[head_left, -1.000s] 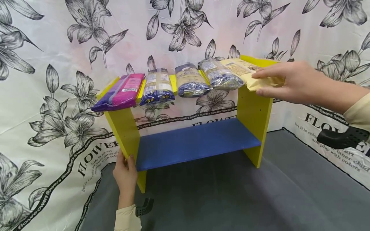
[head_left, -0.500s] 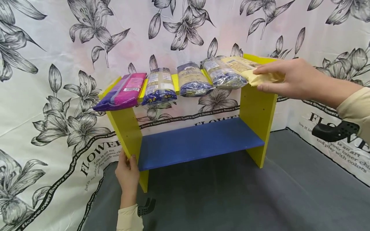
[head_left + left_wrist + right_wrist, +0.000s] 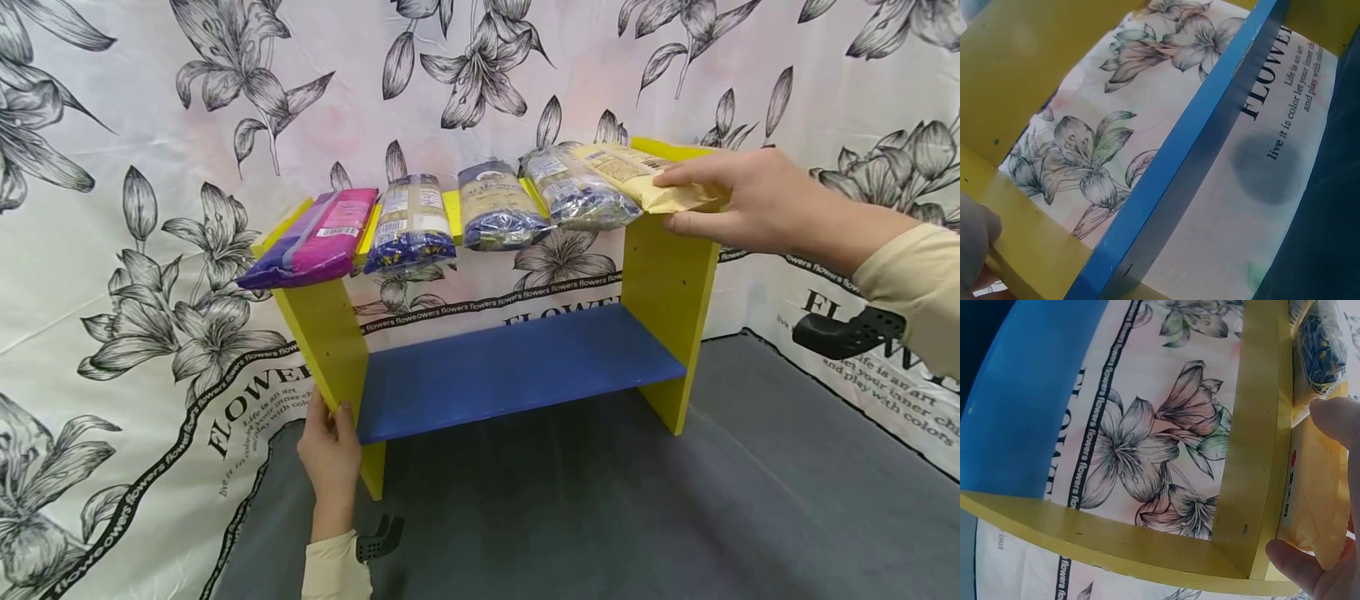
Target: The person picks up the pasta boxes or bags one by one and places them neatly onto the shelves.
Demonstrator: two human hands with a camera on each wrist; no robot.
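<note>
A small yellow shelf unit with a blue shelf board [image 3: 517,367] stands upright. My left hand [image 3: 332,458] grips the front edge of its left side panel [image 3: 322,350], thumb on the inner side. At the top right, my right hand [image 3: 765,200] holds the front end of a pale yellow packet [image 3: 637,175] between thumb and fingers. That packet lies on the top board, beside a clear-and-blue bag [image 3: 581,192]. In the right wrist view the thumb [image 3: 1294,565] and a fingertip [image 3: 1329,419] frame the packet.
Further left along the top lie a beige-and-blue bag [image 3: 498,204], another blue-patterned bag [image 3: 408,221] and a pink-purple packet [image 3: 315,237]. Their front ends overhang the edge. Dark grey cloth [image 3: 525,517] lies below, with flower-printed fabric [image 3: 112,250] behind.
My right hand has shifted slightly left and back relative to the shelf unit, with the yellow packet in its fingers. The left hand keeps its grip on the side panel.
</note>
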